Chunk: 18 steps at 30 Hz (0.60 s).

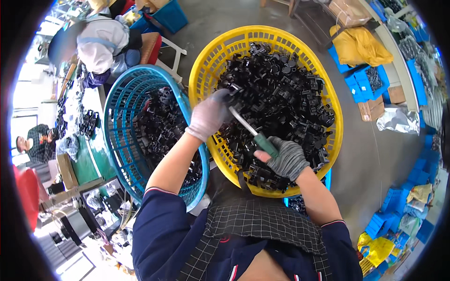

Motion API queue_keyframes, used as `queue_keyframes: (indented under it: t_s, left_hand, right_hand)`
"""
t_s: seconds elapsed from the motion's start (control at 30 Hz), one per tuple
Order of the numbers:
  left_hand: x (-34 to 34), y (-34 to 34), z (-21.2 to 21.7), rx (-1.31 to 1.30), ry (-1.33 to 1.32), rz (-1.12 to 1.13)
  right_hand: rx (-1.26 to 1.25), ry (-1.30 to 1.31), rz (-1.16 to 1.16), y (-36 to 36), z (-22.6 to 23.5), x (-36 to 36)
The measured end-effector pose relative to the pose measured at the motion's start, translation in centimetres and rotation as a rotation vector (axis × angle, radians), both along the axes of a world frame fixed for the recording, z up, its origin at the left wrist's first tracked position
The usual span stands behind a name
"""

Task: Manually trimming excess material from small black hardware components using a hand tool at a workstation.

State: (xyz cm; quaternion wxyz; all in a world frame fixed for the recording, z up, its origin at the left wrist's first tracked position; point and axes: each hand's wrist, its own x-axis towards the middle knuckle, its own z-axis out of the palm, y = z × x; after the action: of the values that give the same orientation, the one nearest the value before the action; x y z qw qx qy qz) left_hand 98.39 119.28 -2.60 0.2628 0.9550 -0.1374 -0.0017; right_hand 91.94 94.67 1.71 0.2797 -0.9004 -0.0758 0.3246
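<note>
My left hand (212, 111), in a pale glove with dark fingertips, is closed on a small black plastic part (236, 87) over the yellow basket. In a grey striped glove, my right hand (285, 158) grips the green handle of a screwdriver (265, 144). Its straight metal shaft slants up and left to the part at my left fingers; the tip is hidden there. Beneath both hands, the round yellow basket (333, 161) holds a heap of black plastic parts (290, 91).
A blue basket (112, 136) with more black parts stands close on the left. Beyond it a person in white (101, 42) sits by a worktable; another person (40, 140) is farther left. Blue bins (363, 86), a yellow sack (361, 47) and cardboard boxes (371, 108) line the right.
</note>
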Motion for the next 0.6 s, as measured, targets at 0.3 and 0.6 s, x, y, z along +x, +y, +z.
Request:
queue_keyframes:
  t_s: [0.3, 0.6]
  left_hand:
    - [-10.3, 11.0, 2.6, 0.109, 0.026, 0.47]
    - [4.8, 3.7, -3.1, 0.07, 0.131, 0.121]
  right_hand:
    - [0.068, -0.011, 0.31, 4.8, 0.4, -1.7]
    - [0.279, 0.07, -0.16, 0.1, -5.8, -2.3]
